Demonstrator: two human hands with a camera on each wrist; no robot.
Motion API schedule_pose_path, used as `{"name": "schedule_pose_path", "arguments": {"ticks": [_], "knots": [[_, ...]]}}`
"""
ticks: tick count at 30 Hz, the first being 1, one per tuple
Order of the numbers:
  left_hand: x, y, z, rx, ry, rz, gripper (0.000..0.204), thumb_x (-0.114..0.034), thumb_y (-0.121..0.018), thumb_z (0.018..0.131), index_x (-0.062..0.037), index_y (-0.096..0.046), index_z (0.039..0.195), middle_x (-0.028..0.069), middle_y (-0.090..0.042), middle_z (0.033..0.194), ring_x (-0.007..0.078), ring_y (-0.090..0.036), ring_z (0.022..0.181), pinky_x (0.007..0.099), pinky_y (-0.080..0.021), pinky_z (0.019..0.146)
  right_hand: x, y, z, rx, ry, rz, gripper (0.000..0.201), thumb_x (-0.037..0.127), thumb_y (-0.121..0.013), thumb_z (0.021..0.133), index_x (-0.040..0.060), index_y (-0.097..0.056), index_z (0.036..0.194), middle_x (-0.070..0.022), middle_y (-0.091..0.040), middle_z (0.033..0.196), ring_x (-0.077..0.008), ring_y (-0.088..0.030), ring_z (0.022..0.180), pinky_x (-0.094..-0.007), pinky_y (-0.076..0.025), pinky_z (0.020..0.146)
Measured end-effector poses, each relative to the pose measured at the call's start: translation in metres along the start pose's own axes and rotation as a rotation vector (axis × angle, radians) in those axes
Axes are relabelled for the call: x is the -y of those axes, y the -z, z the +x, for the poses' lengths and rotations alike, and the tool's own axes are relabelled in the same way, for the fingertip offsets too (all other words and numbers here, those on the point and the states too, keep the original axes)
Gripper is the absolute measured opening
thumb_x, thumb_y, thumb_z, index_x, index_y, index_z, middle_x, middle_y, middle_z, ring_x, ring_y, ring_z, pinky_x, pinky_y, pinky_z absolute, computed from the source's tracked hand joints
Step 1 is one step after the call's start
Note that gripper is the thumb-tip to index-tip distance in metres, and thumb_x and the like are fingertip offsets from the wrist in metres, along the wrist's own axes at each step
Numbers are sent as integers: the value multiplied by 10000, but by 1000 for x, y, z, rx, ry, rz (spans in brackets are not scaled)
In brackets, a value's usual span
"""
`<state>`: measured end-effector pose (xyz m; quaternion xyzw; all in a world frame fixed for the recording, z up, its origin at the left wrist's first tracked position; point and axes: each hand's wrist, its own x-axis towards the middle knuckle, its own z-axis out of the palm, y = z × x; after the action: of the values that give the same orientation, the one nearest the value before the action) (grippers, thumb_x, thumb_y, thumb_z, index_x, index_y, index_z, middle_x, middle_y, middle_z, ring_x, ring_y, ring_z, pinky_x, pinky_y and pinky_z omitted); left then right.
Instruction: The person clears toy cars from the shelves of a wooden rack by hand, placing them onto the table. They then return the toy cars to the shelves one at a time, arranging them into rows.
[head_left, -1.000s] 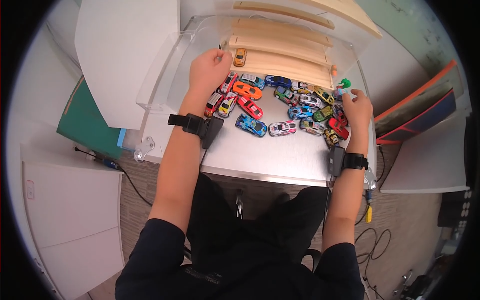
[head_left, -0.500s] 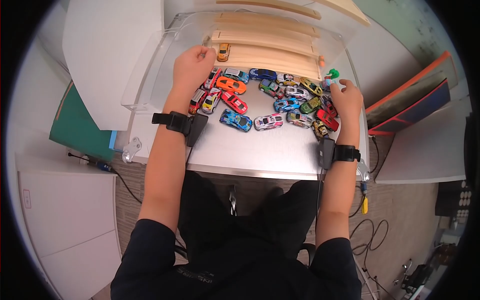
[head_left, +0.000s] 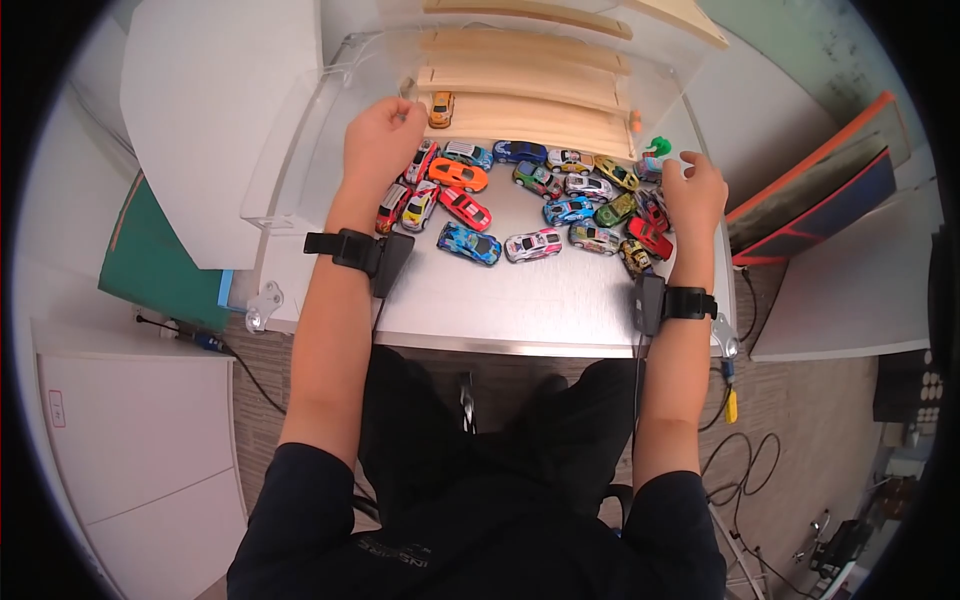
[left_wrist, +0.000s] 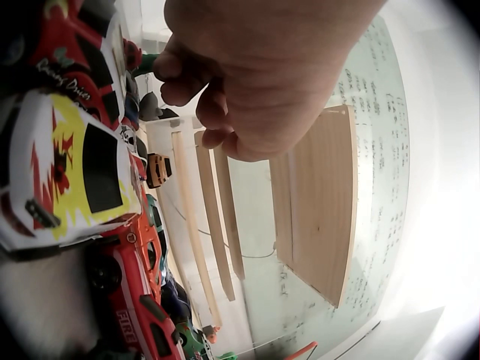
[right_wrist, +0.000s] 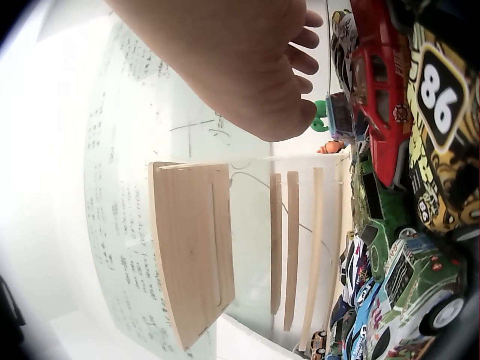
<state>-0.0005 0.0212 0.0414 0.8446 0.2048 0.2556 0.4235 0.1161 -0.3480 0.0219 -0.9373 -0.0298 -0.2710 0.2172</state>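
In the head view the left hand (head_left: 383, 145), its fingers loosely curled, is above the left edge of a group of toy cars, with no held thing showing. A yellow toy car (head_left: 441, 110) stands on the wooden rack just right of it. The white-and-yellow car (left_wrist: 67, 169) and a red car (left_wrist: 135, 300) lie close in the left wrist view. At the group's right edge the right hand (head_left: 694, 190) hovers with bent, slightly spread fingers and nothing between them. Near it are a red car (head_left: 650, 239) and a black-and-yellow car marked 86 (right_wrist: 442, 127).
A tiered wooden rack (head_left: 520, 119) stands at the back between clear plastic side walls (head_left: 290, 195). Small green (head_left: 655, 147) and orange figures (head_left: 636, 121) stand beside its right end. Blue (head_left: 469, 243) and white-pink cars (head_left: 534, 245) lie towards the metal table's front (head_left: 500, 310).
The head view has shifted, so the whole scene sits further left in the picture. Both hands keep nearly the same places beside the cars, and no car has visibly moved.
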Motion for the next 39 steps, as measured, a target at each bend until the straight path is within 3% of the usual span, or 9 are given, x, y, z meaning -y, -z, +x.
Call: {"name": "schedule_pose_path", "arguments": {"ticks": [5, 9, 11, 15, 17, 21, 24, 36, 39], "knots": [[8, -1, 3, -22, -61, 47, 321, -336, -674, 893, -24, -730, 941, 18, -587, 613, 99, -519, 580, 295, -442, 576, 11, 9, -1, -192, 16, 284, 287, 227, -641, 794, 31, -710, 992, -107, -639, 805, -307, -603, 868, -444, -457, 801], [10, -1, 7, -47, -98, 63, 326, -343, -667, 888, -27, -730, 943, 47, -606, 619, 131, -544, 578, 316, -458, 584, 26, 13, -4, -209, 57, 461, 223, 174, -634, 802, 21, -717, 943, -99, -633, 703, -247, -589, 658, -383, -460, 646], [6, 1, 3, -15, -37, 67, 344, -362, -634, 878, -34, -728, 922, 113, -648, 655, 251, -626, 623, 388, -499, 630, 37, 15, -2, -201, 68, 482, 207, 165, -634, 813, 21, -716, 938, -101, -639, 691, -221, -589, 623, -366, -457, 608], [9, 0, 6, -10, -49, 55, 334, -355, -632, 880, -39, -727, 934, 104, -645, 646, 253, -622, 613, 389, -499, 626, 81, 32, -9, 123, 91, 471, 232, 196, -625, 843, 33, -721, 977, -126, -673, 734, -259, -656, 704, -371, -503, 679], [11, -2, 6, 0, -10, 8, 321, -347, -633, 880, -45, -726, 934, 103, -649, 646, 252, -625, 606, 386, -497, 615, 102, 33, -11, 470, 166, 293, 259, 236, -638, 841, 42, -729, 986, -163, -713, 833, -317, -695, 801, -398, -537, 742], [14, -5, 6, -14, -47, -27, 308, -341, -633, 879, -50, -725, 925, 102, -652, 643, 245, -637, 611, 384, -495, 606, 112, 3, -14, 473, 324, 83, 296, 277, -666, 820, 62, -733, 1013, -177, -729, 909, -340, -704, 901, -432, -552, 800], [9, -3, 2, 3, -54, -29, 327, -342, -658, 892, -24, -726, 933, 45, -616, 601, 126, -546, 544, 316, -445, 552, 116, -9, -13, 581, 332, -56, 322, 282, -685, 804, 64, -731, 1036, -180, -731, 925, -344, -701, 909, -433, -545, 800], [7, -5, -1, 164, -9, 48, 311, -344, -654, 870, -53, -732, 947, 91, -696, 712, 183, -669, 665, 327, -513, 642, 128, -2, 4, 775, 428, -209, 366, 285, -767, 748, 92, -722, 1056, -138, -732, 1023, -309, -683, 1022, -417, -537, 873], [4, -4, -1, 168, -1, 64, 294, -375, -651, 869, -102, -744, 929, 102, -712, 735, 265, -697, 730, 377, -532, 702, 126, 3, 9, 763, 440, -109, 385, 311, -781, 759, 79, -715, 1059, -155, -729, 1009, -323, -683, 1004, -432, -530, 869]]}}
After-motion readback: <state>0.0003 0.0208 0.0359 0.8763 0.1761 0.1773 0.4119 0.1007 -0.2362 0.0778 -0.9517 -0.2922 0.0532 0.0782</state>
